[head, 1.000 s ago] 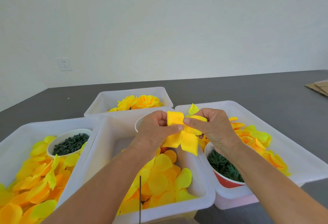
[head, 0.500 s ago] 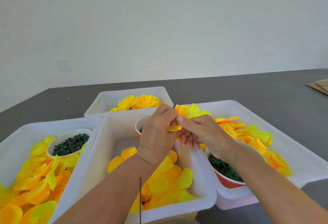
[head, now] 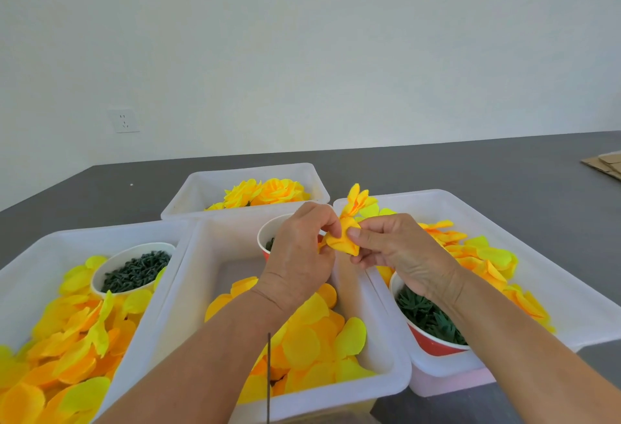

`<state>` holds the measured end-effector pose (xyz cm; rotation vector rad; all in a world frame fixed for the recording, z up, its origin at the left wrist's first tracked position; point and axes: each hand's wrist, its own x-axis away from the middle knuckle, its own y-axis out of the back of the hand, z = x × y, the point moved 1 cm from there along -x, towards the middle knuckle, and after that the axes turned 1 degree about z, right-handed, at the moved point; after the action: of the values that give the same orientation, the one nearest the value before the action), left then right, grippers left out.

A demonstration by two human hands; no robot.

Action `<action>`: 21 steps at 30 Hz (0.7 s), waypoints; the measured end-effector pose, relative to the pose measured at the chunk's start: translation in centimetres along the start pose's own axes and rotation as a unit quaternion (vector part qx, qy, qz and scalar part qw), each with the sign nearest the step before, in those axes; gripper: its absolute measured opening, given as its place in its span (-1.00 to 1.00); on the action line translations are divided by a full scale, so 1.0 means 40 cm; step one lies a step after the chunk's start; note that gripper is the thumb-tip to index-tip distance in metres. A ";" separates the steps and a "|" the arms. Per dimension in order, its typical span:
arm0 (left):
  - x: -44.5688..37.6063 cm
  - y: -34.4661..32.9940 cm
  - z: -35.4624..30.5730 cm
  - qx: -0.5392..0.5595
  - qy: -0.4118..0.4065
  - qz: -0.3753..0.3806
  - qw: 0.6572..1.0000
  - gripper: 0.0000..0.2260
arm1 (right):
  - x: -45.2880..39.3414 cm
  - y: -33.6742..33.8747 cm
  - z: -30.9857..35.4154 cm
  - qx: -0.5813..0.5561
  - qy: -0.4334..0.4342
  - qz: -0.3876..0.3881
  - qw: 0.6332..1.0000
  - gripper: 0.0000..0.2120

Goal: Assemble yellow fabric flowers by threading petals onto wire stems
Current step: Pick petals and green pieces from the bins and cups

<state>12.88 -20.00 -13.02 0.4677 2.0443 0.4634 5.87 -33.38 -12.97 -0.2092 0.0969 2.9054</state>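
Observation:
Both hands meet above the middle white bin (head: 386, 380). My left hand (head: 299, 255) and my right hand (head: 400, 255) pinch the same yellow-orange fabric petal piece (head: 341, 242) between thumbs and fingertips. The petal piece is folded and bunched, with more petal lobes sticking up behind it. Loose round yellow petals (head: 302, 346) fill the near half of the middle bin. A thin dark wire stem (head: 268, 376) stands upright at the bin's front edge, apart from both hands. Finished yellow flowers (head: 265, 191) lie in the back bin.
The left bin (head: 30, 255) holds loose petals and a white bowl of dark green pieces (head: 134, 270). The right bin (head: 537, 255) holds orange-yellow petals and a red cup of green calyx pieces (head: 426, 319). Another red cup (head: 268, 238) sits behind my left hand. Cardboard (head: 605, 166) lies far right.
The spread four-lobed petal piece has been folded up into a bunch between my fingers. Both hands rose slightly and shifted toward the back of the middle bin.

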 end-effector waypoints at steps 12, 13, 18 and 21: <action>0.004 0.004 -0.008 0.065 0.101 -0.007 0.993 -0.82 | 0.005 -0.001 0.005 0.029 0.081 -0.029 0.996 -0.90; 0.002 0.006 -0.009 0.073 0.115 -0.014 0.991 -0.81 | 0.005 0.000 0.006 0.041 0.090 -0.027 0.995 -0.91; -0.008 0.012 -0.018 0.121 0.183 -0.049 0.975 -0.90 | 0.005 -0.010 -0.005 0.197 0.108 -0.017 0.974 -0.94; -0.011 0.015 -0.010 0.145 0.214 -0.049 0.965 -0.94 | 0.004 -0.015 -0.008 0.274 0.124 -0.024 0.953 -0.91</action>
<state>12.83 -19.75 -12.20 0.4663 2.5605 0.2146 5.90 -32.80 -13.34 -0.4607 0.9068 2.6571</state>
